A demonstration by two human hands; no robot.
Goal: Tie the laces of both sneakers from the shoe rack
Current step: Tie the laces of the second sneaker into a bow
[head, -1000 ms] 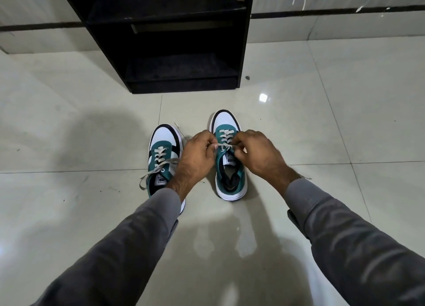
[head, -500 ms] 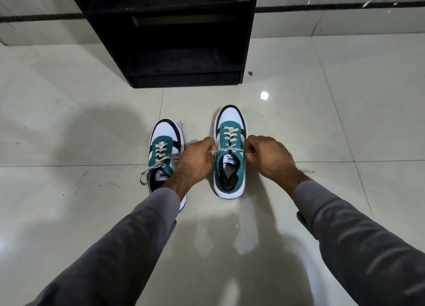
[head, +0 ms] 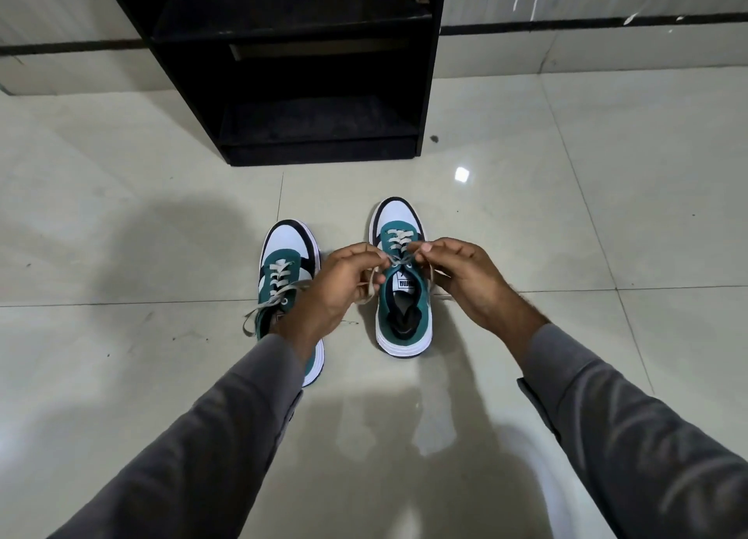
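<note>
- the shoe rack stands dark at the far side of the pale tiled floor, and both sneakers sit on the floor in front of it, toes pointing toward it, heels toward the person.
- the right sneaker lies with its long axis running straight away from the person; both hands meet over its upper eyelets, so the work sits between them, near the tongue.
- the left sneaker is just beside it, partly under the left forearm, with its loose lace trailing off to the side, not yet tied.
- the left hand is curled, fingers pinched on one lace strand, with a loose length hanging below the fingers.
- the right hand is also closed in a pinch on the other strand, thumb and forefinger near the crossing.
- the lace crossing lies between the two pinches, equally near both hands; the next pull probably runs sideways, across the shoe's long axis.
</note>
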